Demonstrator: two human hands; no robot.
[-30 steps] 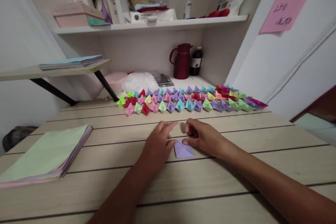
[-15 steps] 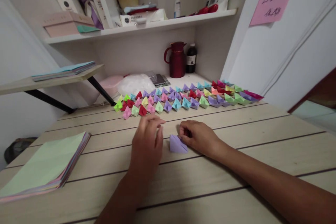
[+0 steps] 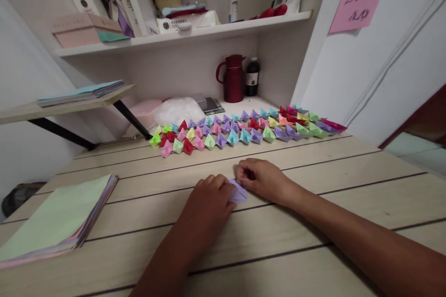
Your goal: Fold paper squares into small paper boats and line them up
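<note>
Left fingers (image 3: 227, 190) over purple paper (image 3: 239, 193), right fingers (image 3: 241, 170) curled at edge; grips unclear; bare planks (image 3: 259, 232) nearside.

Dark red jug (image 3: 233, 81) is set beside dark bottle (image 3: 252, 68) with white label, beneath white shelf (image 3: 265, 22). On shelf, white pump bottle (image 3: 84, 0) is partly hidden by pink box (image 3: 75, 35); blue-capped bottle (image 3: 233, 5) is stood upright farther right. At right, pink note (image 3: 361, 0) is stuck up, marked "250" with further handwriting below. At left, raised wooden board (image 3: 120, 94) is propped on black brackets (image 3: 132, 119).
</note>
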